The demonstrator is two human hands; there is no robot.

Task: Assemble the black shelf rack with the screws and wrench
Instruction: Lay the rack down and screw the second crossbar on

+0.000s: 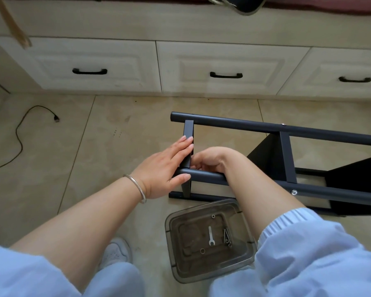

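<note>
The black shelf rack [287, 144] lies on its side on the tiled floor [116, 146], left hand [165, 166] flat against its crossbar [188, 144], right hand [208, 160] curled behind it, its grasp hidden, wrench [210, 236] and screws [226, 235] in the tray [176, 264] nearby.

left hand [166, 166] on black rack [234, 123]; wrench [210, 236] in tray [174, 224]

Left hand [165, 166] flat, fingers [185, 144] straight — right hand [210, 160] curled, both forearms extended
</note>
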